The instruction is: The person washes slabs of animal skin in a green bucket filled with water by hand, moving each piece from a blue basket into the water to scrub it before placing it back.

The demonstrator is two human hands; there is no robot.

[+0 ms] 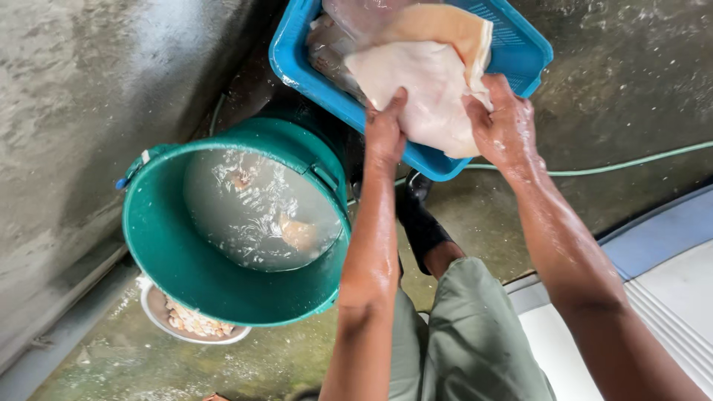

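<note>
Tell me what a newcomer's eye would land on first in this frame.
Probably the pale slab of raw meat at top centre, gripped by the left hand and right hand over the near edge of a blue plastic basket. Next, the big green bucket at left, filled with cloudy water in which a few pieces float. A small metal bowl of pale bits peeks out beneath the bucket, on wet concrete.

Soft, even daylight is filling the scene, casting only faint shadows. Glare is breaking up on the water in the green bucket (236, 223) and shining off the wet forearms. The wide lens is bending lines near the frame edges; focus is staying sharp.
</note>
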